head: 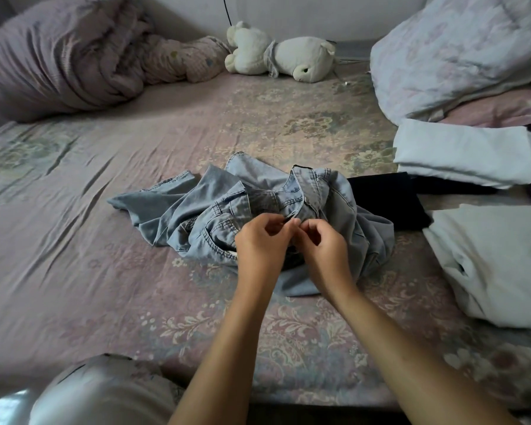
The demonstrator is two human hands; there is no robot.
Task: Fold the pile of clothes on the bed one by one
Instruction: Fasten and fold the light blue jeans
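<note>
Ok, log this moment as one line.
step: fasten waistband | item: jeans crumpled | left hand, right hand: pinching waistband | black garment: beside

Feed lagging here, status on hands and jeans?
Left hand and right hand both pinching jeans waistband. Jeans crumpled, unfolded. Black garment alongside, nothing blocking.

The bed (pixel 105 271) is covered by a floral sheet; crumpled jeans (pixel 215 216), a black garment (pixel 387 200), folded white clothes (pixel 466 154), quilts (pixel 59 62) and a stuffed toy (pixel 282 53) are laid on it.

Home bedroom: bed (pixel 105 286) with floral sheet, rumpled quilt (pixel 59 62), plush toy (pixel 276 53).
</note>
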